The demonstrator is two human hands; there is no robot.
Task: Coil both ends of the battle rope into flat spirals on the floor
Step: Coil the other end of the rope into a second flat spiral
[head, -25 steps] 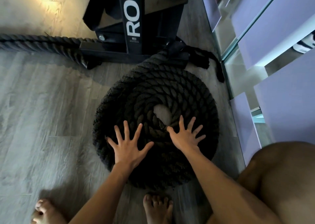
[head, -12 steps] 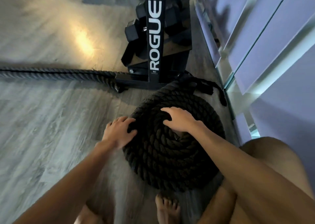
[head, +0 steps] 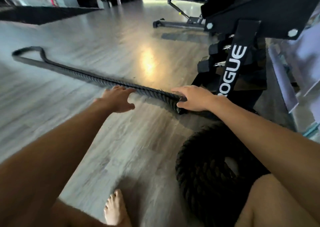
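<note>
A thick black battle rope [head: 97, 79] lies in a straight run across the grey wood floor, from the rack base out to a bent loop [head: 29, 51] at the far left. One end sits as a flat spiral coil [head: 206, 168] at lower right, partly hidden by my right arm and knee. My right hand [head: 192, 98] is wrapped over the straight rope where it meets the rack, fingers on top and thumb below. Just left of it, my left hand [head: 118, 98] is spread open, its fingertips at the rope.
A black ROGUE rack [head: 232, 71] stands right behind the rope. A weight bench [head: 178, 10] is further back. A dark mat [head: 43, 14] lies at upper left. Glass panels [head: 284, 74] line the right side. My bare foot [head: 116, 209] is on the floor below.
Both hands have left the finished coil and reached forward to the straight run of rope. The view has tilted up, and the coil now sits low on the right.
</note>
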